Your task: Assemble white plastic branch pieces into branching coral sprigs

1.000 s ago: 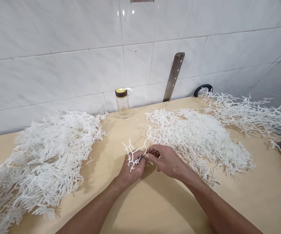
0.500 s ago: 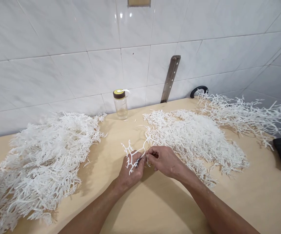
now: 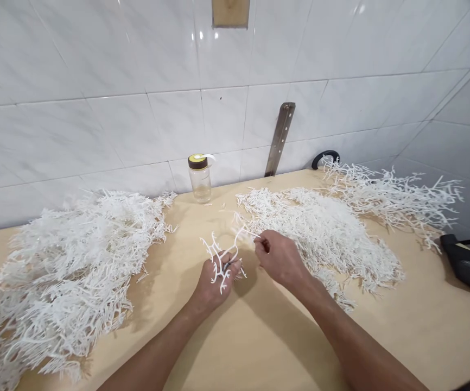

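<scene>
The wall tiles [image 3: 116, 130] are shiny. The white branch [image 3: 220, 256] looks like plastic. The tabletop [image 3: 287, 342] looks smooth and dull.

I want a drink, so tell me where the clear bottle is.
In the head view, the clear bottle stands left of centre near the tiled wall, between the left pile and middle pile of white sprigs.

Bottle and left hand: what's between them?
In the head view: a stretch of tabletop, a small white scrap beside the bottle, and, nearest the left hand, the upper twigs of the white branched piece it holds.
</scene>
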Motion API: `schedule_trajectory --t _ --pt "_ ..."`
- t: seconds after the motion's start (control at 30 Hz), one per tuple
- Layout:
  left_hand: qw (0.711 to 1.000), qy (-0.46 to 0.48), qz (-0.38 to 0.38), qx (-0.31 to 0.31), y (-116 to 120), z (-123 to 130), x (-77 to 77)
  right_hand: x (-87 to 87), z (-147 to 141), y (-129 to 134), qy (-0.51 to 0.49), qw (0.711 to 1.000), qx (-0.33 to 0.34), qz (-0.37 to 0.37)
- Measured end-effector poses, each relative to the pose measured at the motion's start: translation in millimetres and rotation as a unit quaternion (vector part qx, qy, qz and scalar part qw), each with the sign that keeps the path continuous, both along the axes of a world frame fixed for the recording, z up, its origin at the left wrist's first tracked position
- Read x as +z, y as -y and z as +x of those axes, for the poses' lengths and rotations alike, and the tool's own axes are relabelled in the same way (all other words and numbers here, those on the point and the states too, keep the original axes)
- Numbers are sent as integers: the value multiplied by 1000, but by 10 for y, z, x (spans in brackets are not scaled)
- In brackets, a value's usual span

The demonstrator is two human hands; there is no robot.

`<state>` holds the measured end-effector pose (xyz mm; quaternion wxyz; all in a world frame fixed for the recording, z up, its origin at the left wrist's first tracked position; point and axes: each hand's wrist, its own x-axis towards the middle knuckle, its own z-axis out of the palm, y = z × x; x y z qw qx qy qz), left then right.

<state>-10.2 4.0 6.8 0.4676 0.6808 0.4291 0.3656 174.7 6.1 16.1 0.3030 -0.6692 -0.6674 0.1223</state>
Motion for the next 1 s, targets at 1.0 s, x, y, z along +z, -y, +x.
schedule_trajectory --t 1.0 --pt "972 150 -151 96 -143 -63 -90 -159 -187 16 -385 892 158 -177"
